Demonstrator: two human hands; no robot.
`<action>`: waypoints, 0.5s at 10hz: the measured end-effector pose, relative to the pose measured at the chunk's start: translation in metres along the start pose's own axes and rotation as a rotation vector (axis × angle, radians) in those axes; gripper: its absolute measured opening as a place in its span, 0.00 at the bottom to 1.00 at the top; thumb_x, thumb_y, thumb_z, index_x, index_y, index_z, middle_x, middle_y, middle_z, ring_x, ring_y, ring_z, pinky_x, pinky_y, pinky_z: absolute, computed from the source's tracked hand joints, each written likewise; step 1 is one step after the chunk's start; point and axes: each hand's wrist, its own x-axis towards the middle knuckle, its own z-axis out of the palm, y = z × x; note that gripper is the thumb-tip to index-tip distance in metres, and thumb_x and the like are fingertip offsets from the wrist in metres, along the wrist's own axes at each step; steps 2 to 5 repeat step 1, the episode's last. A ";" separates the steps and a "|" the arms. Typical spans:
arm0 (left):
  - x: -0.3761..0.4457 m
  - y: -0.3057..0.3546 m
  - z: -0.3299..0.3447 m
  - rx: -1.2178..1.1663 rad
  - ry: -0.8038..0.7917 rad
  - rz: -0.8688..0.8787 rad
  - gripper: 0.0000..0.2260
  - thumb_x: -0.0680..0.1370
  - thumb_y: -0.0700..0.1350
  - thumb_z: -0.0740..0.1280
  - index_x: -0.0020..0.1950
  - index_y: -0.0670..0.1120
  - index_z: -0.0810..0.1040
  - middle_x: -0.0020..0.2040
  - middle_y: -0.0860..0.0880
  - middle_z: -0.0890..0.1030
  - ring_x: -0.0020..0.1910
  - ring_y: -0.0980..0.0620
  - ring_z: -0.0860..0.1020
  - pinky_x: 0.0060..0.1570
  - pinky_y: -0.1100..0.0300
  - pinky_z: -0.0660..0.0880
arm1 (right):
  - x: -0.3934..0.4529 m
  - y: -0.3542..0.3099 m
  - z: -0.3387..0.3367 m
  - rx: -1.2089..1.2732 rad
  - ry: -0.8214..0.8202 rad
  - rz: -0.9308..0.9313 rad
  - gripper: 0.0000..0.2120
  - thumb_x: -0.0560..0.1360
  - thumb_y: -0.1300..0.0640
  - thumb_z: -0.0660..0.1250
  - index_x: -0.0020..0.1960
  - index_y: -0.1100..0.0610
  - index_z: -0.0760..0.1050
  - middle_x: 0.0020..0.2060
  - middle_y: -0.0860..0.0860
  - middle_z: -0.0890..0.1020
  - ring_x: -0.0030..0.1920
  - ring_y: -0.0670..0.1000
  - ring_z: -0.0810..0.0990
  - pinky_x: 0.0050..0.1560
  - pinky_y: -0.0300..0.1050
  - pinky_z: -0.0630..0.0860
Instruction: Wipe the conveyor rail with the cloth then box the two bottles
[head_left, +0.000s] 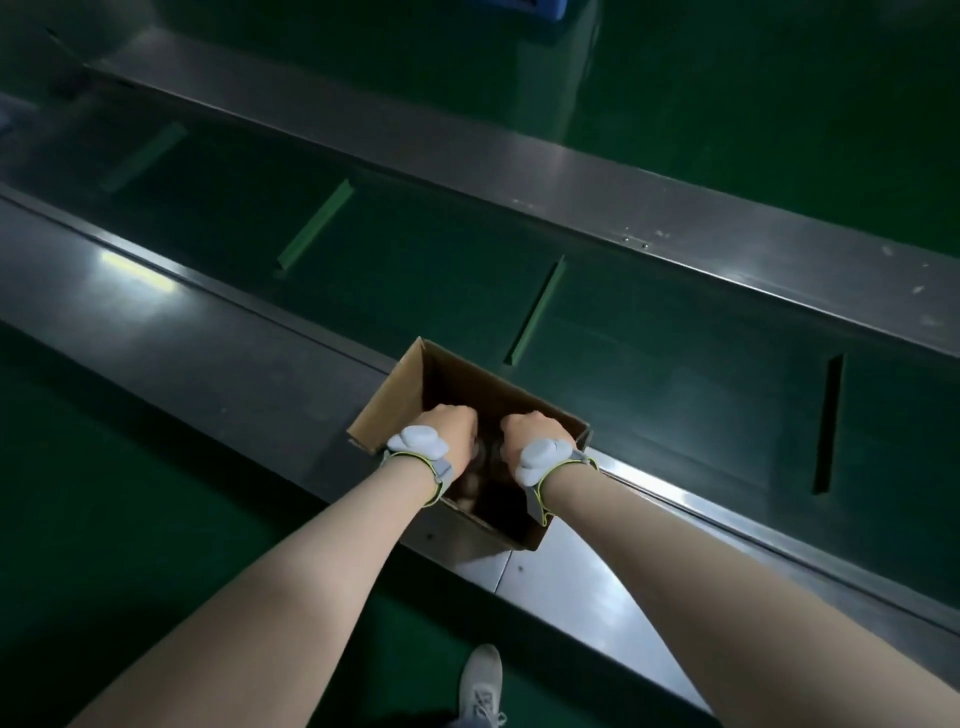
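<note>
Both hands are down inside the open cardboard box (410, 384), which sits on the near stainless-steel rail (218, 343) of the conveyor, its far corner reaching over the edge of the dark green belt (457, 260). The left hand (451, 426) curls over into the box's left half, knuckles up, fingers bent down out of sight. The right hand (535, 427) mirrors it just beside, the two nearly touching at the knuckles. Each looks closed around something dark and rounded down in the box's shadow, possibly the bottles, but the interior is too dim and blurred to tell what they hold.

Each wrist carries a pale grey sensor pod on a band trimmed in yellow-green: the left wristband (418, 447) and the right wristband (540, 460). Bare forearms stretch up from the bottom of the view.

Across the belt run raised green cleats (317, 224), spaced well apart. Beyond lies the far steel rail (623, 208), speckled with small marks. The floor (104, 519) is green on the near side, and a grey sneaker (480, 680) shows at the bottom, close to the rail's base. No cloth shows anywhere in view.
</note>
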 end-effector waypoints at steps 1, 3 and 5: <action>-0.004 0.005 -0.015 -0.052 0.038 -0.002 0.02 0.82 0.49 0.67 0.53 0.56 0.79 0.54 0.49 0.81 0.45 0.44 0.81 0.46 0.49 0.80 | -0.017 0.006 -0.017 0.009 0.053 -0.011 0.14 0.81 0.60 0.70 0.66 0.57 0.80 0.63 0.58 0.84 0.62 0.64 0.85 0.52 0.53 0.83; -0.004 0.005 -0.015 -0.052 0.038 -0.002 0.02 0.82 0.49 0.67 0.53 0.56 0.79 0.54 0.49 0.81 0.45 0.44 0.81 0.46 0.49 0.80 | -0.017 0.006 -0.017 0.009 0.053 -0.011 0.14 0.81 0.60 0.70 0.66 0.57 0.80 0.63 0.58 0.84 0.62 0.64 0.85 0.52 0.53 0.83; -0.004 0.005 -0.015 -0.052 0.038 -0.002 0.02 0.82 0.49 0.67 0.53 0.56 0.79 0.54 0.49 0.81 0.45 0.44 0.81 0.46 0.49 0.80 | -0.017 0.006 -0.017 0.009 0.053 -0.011 0.14 0.81 0.60 0.70 0.66 0.57 0.80 0.63 0.58 0.84 0.62 0.64 0.85 0.52 0.53 0.83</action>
